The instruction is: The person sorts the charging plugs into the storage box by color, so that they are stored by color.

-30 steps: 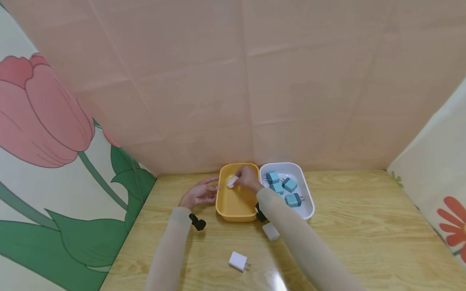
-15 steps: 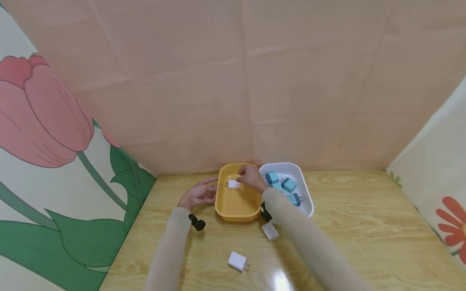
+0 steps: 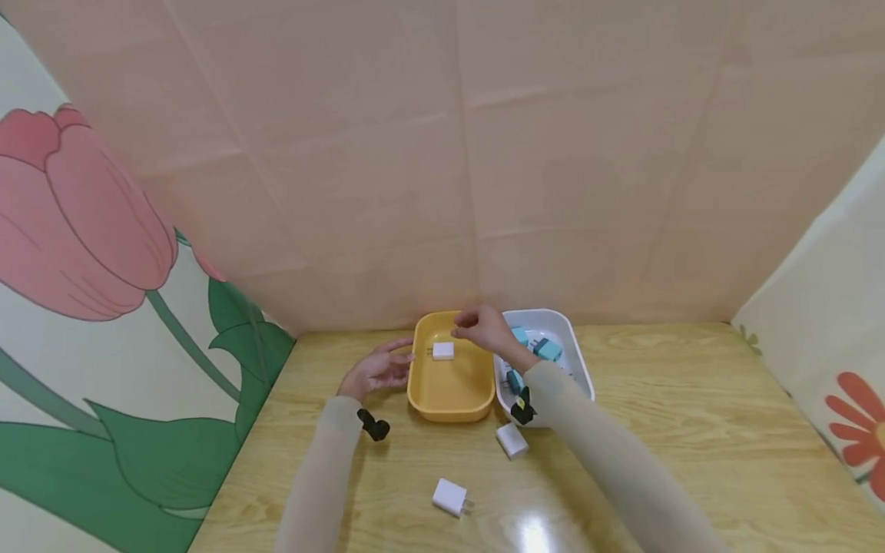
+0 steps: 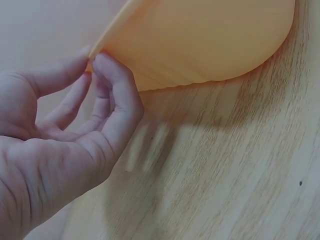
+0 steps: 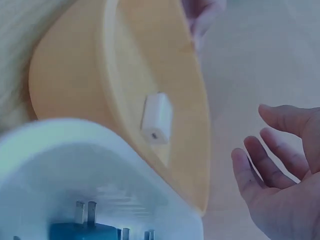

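My left hand [image 3: 379, 371] is at the left side of a yellow plastic tray [image 3: 451, 415]. In the left wrist view its thumb and fingertips pinch the tray's rim [image 4: 107, 40]. Inside the tray lies a white plug-in charger [image 3: 443, 351], prongs pointing left; the right wrist view shows a port on the charger's end [image 5: 157, 120]. My right hand [image 3: 487, 329] hovers over the tray's far right part, holding nothing. Its fingers are loosely bent and spread apart in the right wrist view, well away from the charger.
A white tray [image 3: 583, 367] with several teal chargers [image 3: 548, 349] adjoins the yellow one on the right, partly covered by my right forearm. Two white chargers, one nearer [image 3: 451, 497] and one by the trays [image 3: 512, 442], lie on the wooden table [image 3: 691, 430].
My right hand let go of the white charger in the yellow tray and drew back up and to the right. The left hand stayed at the rim.
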### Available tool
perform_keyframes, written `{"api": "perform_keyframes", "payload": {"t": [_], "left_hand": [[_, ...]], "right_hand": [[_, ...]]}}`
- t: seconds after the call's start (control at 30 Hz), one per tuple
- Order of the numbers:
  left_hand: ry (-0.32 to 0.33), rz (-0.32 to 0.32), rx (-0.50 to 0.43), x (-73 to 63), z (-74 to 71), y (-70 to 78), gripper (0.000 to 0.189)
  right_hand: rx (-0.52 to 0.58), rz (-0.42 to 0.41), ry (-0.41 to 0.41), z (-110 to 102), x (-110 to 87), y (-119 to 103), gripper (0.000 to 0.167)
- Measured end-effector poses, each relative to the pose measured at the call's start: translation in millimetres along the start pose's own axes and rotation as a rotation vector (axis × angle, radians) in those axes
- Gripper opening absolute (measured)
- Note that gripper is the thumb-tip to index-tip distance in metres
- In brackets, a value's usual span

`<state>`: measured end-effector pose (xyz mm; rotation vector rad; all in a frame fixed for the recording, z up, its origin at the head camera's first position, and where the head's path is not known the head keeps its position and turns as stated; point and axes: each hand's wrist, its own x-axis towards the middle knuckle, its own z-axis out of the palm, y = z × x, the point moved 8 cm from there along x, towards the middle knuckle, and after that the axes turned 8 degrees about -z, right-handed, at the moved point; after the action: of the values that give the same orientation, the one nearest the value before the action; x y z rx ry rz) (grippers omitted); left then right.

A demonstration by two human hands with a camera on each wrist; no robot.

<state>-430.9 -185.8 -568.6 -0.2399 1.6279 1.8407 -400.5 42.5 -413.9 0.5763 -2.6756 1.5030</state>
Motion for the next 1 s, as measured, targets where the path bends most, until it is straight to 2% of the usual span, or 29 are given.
{"api": "perform_keyframes", "payload": {"t": [0.07, 0.17, 0.27, 0.53, 0.7, 1.0], "left_hand": [[0.003, -0.003, -0.007, 0.4, -0.9, -1.2, 0.060], [0.004, 0.000, -0.010, 0.6, -1.5, -1.3, 0.059], [-0.001, 0.005, -0.005, -0.4, 0.7, 1.3, 0.060], [-0.001, 0.003, 0.012, -0.7, 2.1, 1.4, 0.059], [-0.007, 0.007, 0.018, 1.4, 2.1, 1.0, 0.059], [-0.025, 0.011, 0.018, -1.3, 2.4, 3.0, 0.060]], "right_hand": [[-0.042, 0.055, 0.018, 12, 13.9, 24, 0.021], [-0.009, -0.020, 0.002, 10, 13.6, 43, 0.023], [0.057, -0.078, -0.040, 5, 3.3, 43, 0.027], [0.118, 0.002, -0.015, -8, -25.5, 44, 0.022], [0.164, -0.015, -0.020, -16, -48.6, 43, 0.024], [0.142, -0.007, 0.016, -32, -90.0, 52, 0.026]]}}
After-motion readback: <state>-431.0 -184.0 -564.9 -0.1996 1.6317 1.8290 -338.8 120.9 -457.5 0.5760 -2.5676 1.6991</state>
